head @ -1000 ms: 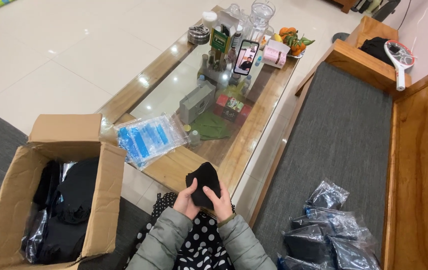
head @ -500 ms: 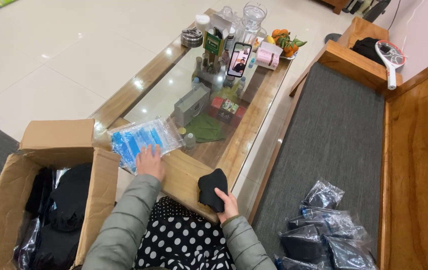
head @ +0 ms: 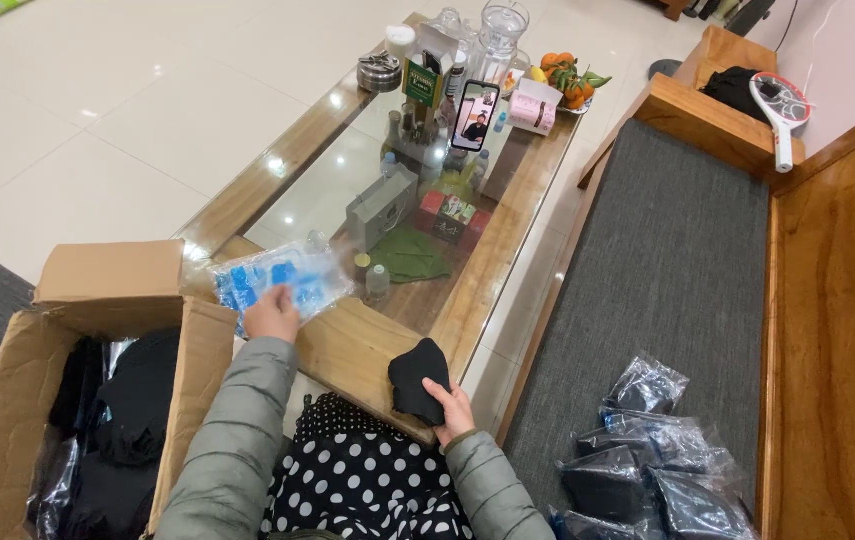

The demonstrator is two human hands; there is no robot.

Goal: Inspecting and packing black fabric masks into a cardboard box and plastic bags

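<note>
black cloth bundle [head: 417,378] sits at the near corner of the wooden surface [head: 352,345], w/ the right hand [head: 449,408] clasped on its lower edge, fingers curled onto the fabric. left hand [head: 272,312] is stretched fwd, resting on a stack of clear plastic bags w/ blue print [head: 279,276] lying at the surface's near-left edge; fingers lie on the stack, can't tell if they pinch a bag or just press on it. both arms in a grey-green puffer sleeve [head: 232,440]; polka-dot garment [head: 362,480] on the lap below.

to the left, an open cardboard box [head: 112,290] on the floor holds dark items, some in clear wrap. to the right, a grey-cushioned wooden bench [head: 667,260] w/ a pile of bagged black items [head: 637,460] at its near end, well apart from the bundle. far end of the glass-topped surface: a phone [head: 474,115] propped upright, glass jars [head: 492,30], oranges [head: 565,75], a green box [head: 424,80]. a red-white racket-shaped swatter [head: 777,105] lies at the bench's far end.
</note>
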